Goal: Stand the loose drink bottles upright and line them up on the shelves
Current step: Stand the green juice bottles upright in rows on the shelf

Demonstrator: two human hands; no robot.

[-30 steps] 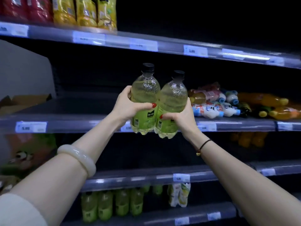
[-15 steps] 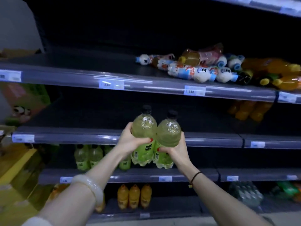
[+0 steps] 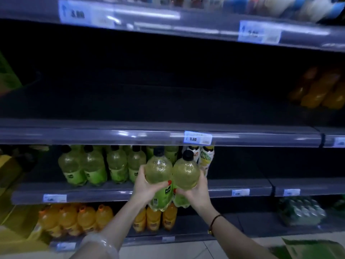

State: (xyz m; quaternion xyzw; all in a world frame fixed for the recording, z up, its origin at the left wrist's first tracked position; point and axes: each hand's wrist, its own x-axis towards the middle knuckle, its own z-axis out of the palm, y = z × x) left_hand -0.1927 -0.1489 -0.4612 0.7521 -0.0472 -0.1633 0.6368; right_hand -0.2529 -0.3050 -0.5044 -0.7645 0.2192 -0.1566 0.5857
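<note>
A left hand [image 3: 147, 186] curls around 1 black-capped, yellow-green plastic drink bottle [image 3: 158, 170] and a right hand [image 3: 197, 192] around its touching twin [image 3: 185, 174], both upright before a grey metal shelf [image 3: 104, 193], a row of matching bottles [image 3: 93, 169] at 9 o'clock.

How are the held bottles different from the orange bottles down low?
The held bottles are pale green with black caps; the orange bottles have orange caps. The left hand and right hand grip the held bottles; the orange bottles stand on a shelf. All are upright.
</note>
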